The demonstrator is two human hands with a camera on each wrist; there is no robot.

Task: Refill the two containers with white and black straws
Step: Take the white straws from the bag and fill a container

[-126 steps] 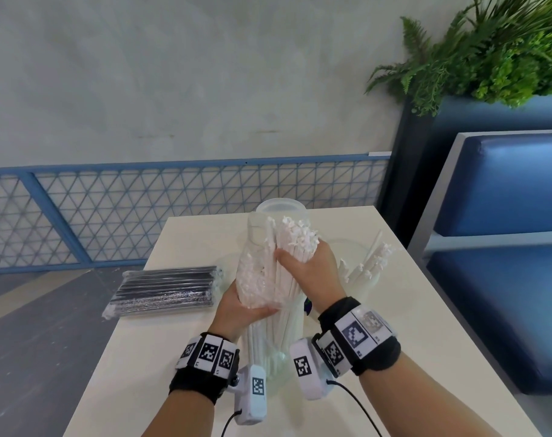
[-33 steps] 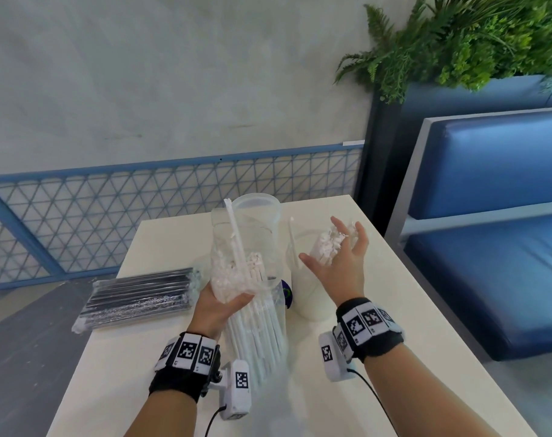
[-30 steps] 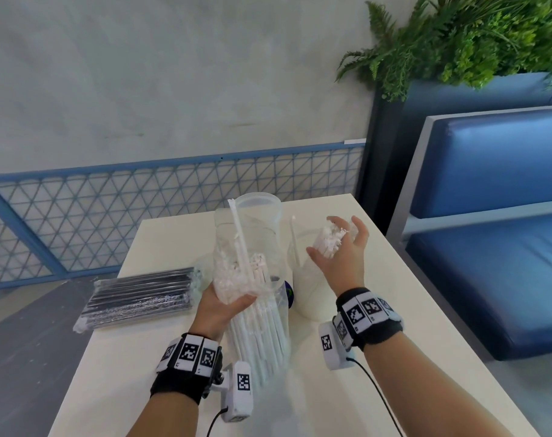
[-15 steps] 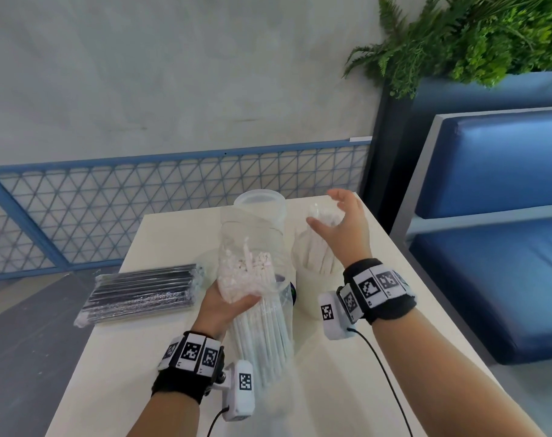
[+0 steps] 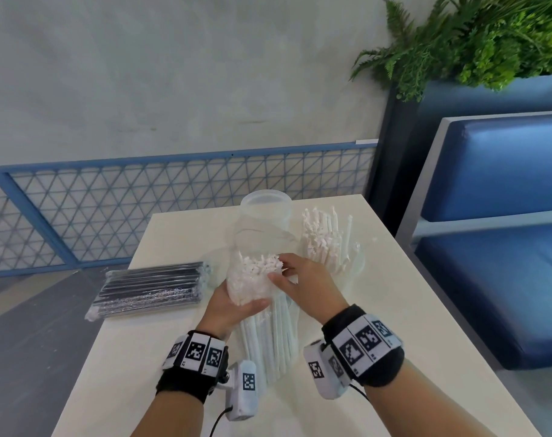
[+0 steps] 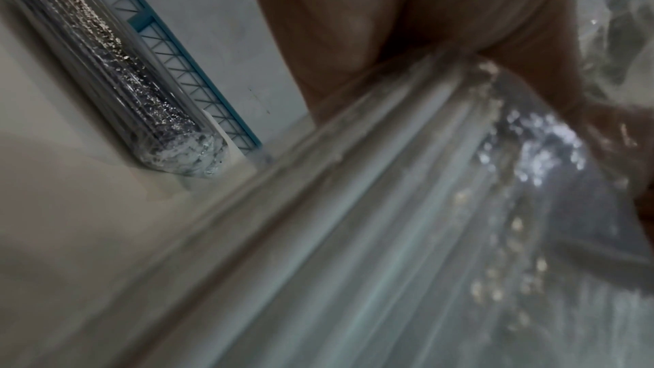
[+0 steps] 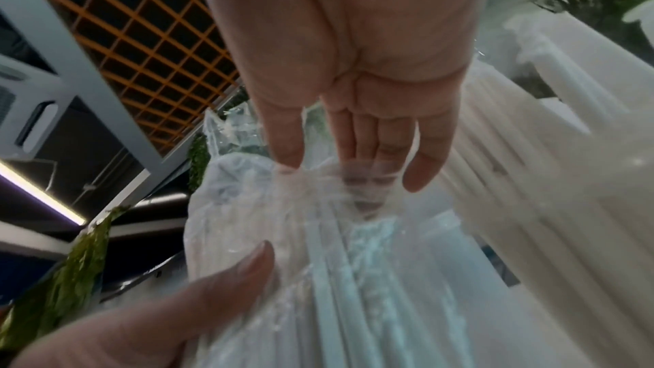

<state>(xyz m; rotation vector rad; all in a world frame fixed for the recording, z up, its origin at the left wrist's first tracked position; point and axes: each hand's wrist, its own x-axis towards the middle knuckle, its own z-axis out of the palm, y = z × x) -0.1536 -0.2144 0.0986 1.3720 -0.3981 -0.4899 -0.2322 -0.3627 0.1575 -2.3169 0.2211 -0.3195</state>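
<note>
Back from the right container [image 5: 347,263] — now bristling with white straws — came the right hand [image 5: 303,285], fingers reaching into the bag of white straws [image 5: 262,310] which the left hand [image 5: 233,305] gripped upright on the table [image 5: 142,357]. Next, probably — pinch another bunch; black straws [image 5: 152,287] lay untouched.

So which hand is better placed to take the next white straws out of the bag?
The right hand: its fingertips are already at the bag of white straws' open top, while the left hand grips the bag upright.
</note>
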